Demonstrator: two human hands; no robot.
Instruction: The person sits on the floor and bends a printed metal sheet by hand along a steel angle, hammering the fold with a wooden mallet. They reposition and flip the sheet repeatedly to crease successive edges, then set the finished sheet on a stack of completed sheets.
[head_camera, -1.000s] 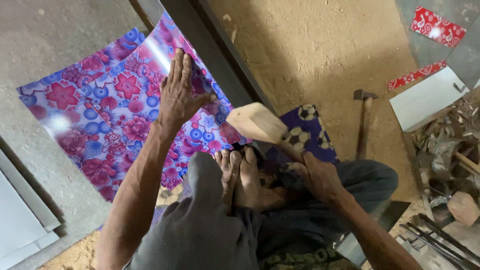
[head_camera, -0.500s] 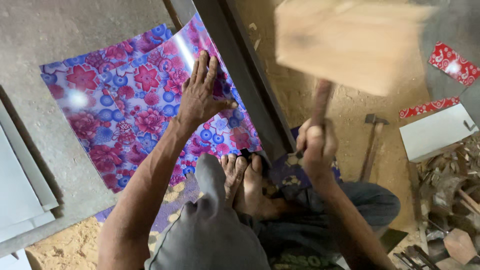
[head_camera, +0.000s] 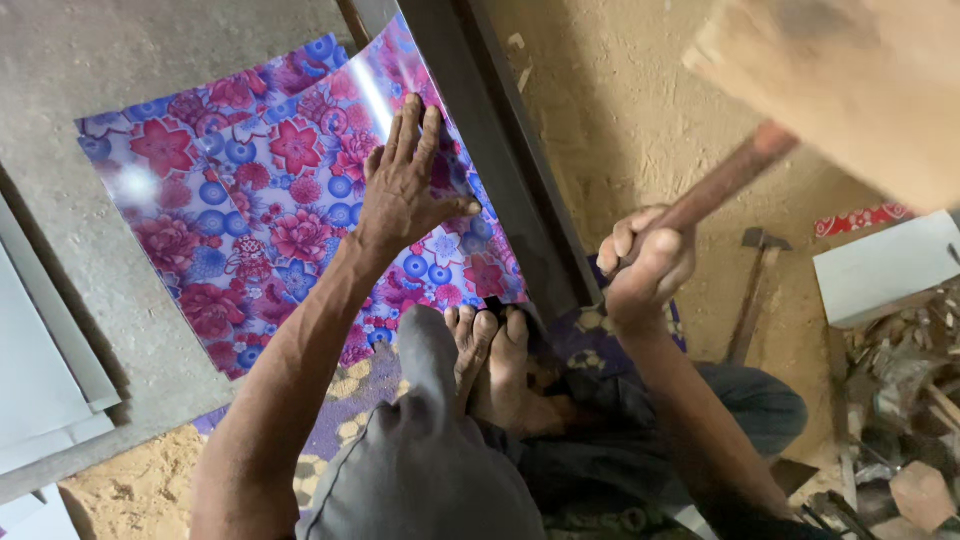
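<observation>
We sit in a workshop: sandy floor (head_camera: 620, 110), spare hammer (head_camera: 752, 290), scrap heap (head_camera: 900, 400), stacked sheets (head_camera: 40, 370).

Bare arms & feet, grey trousers (head_camera: 420, 470).

Count, head view: one glossy flower-printed metal sheet in pink, blue and purple (head_camera: 250, 200). One large wooden mallet with a reddish-brown handle (head_camera: 800, 120). One small steel hammer lying on the sandy floor (head_camera: 752, 290). Two hands: left hand (head_camera: 405, 190), right hand (head_camera: 648, 265). Two bare feet (head_camera: 495, 350).

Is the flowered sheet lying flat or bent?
Bent: the flowered sheet curves up over the dark metal bar, pressed by the left hand.
</observation>
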